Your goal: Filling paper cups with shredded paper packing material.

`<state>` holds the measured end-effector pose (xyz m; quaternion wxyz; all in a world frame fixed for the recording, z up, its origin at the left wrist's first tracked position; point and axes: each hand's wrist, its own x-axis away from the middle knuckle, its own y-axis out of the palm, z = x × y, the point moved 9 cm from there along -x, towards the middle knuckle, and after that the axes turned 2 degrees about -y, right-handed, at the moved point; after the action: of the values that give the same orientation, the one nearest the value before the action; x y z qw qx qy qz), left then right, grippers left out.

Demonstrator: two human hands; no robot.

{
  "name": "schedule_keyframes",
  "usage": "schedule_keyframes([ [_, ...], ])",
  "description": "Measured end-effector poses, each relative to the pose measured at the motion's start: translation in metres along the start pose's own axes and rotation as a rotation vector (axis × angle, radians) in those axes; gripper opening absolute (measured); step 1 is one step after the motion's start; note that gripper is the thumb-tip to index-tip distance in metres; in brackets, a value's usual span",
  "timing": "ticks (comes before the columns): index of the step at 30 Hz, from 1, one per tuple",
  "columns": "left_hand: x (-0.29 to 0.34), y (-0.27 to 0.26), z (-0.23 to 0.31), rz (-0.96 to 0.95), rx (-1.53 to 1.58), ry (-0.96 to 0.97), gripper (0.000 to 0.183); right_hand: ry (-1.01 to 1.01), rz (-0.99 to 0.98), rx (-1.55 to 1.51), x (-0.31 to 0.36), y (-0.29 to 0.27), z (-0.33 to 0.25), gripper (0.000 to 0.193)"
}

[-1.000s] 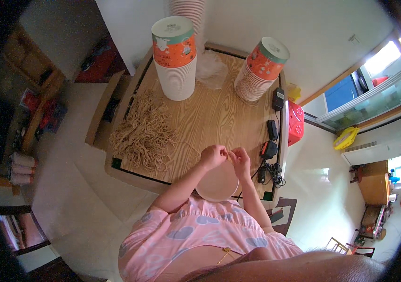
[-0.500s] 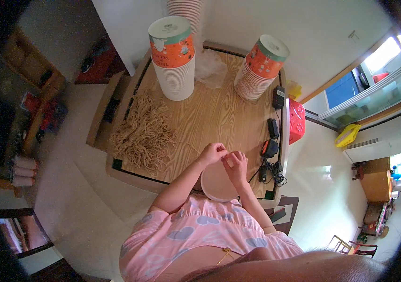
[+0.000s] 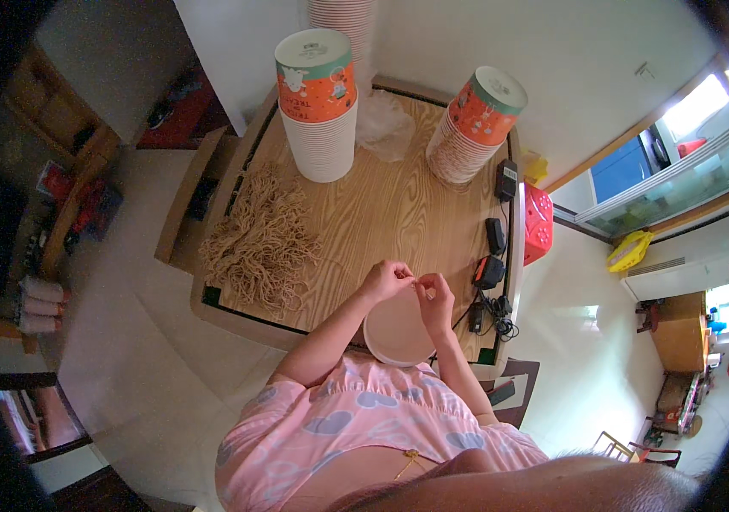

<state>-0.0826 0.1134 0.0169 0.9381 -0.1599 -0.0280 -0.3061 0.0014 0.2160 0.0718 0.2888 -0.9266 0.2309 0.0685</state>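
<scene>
A white paper bucket [image 3: 399, 328] rests against my front at the table's near edge, its wide round opening facing up. My left hand [image 3: 388, 281] is at its far rim, thumb and fingertips pinched together. Beside it my right hand [image 3: 435, 300] is closed too, its fingers bent and its fingertips almost touching the left ones. Whatever lies between the fingertips is too small to make out. To the left of my hands a loose heap of tan cords [image 3: 262, 243] covers that corner of the table.
Two upside-down bucket stacks with orange and green tops, one tall [image 3: 317, 111] and one with cords showing [image 3: 475, 128], stand on the wood-grain table [image 3: 381, 218]. Clear plastic film [image 3: 384, 126] lies between them. Black adapters with cables [image 3: 490, 271] line the right edge, near a red stool [image 3: 538, 224].
My right fingers have curled in more and drawn closer to the left fingertips. A thin strand seen earlier between the cord heap and my left hand no longer shows clearly. The bucket has hardly moved.
</scene>
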Motion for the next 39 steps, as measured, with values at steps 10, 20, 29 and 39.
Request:
schedule_keyframes([
  [10,0.006,0.0,0.005,-0.051,-0.026,-0.047,0.015,0.071,0.013,-0.155,-0.004,-0.004,-0.011,0.01],
  [20,-0.003,0.01,-0.025,-0.094,0.11,-0.146,0.014,-0.085,-0.065,0.049,-0.003,0.0,-0.017,0.01],
  [29,-0.006,0.009,-0.033,-0.058,0.264,-0.163,0.014,-0.063,-0.072,0.039,-0.003,0.003,-0.018,0.009],
  [39,-0.006,0.008,-0.033,-0.01,0.373,-0.132,0.012,-0.024,-0.06,0.01,-0.007,0.003,-0.021,0.009],
])
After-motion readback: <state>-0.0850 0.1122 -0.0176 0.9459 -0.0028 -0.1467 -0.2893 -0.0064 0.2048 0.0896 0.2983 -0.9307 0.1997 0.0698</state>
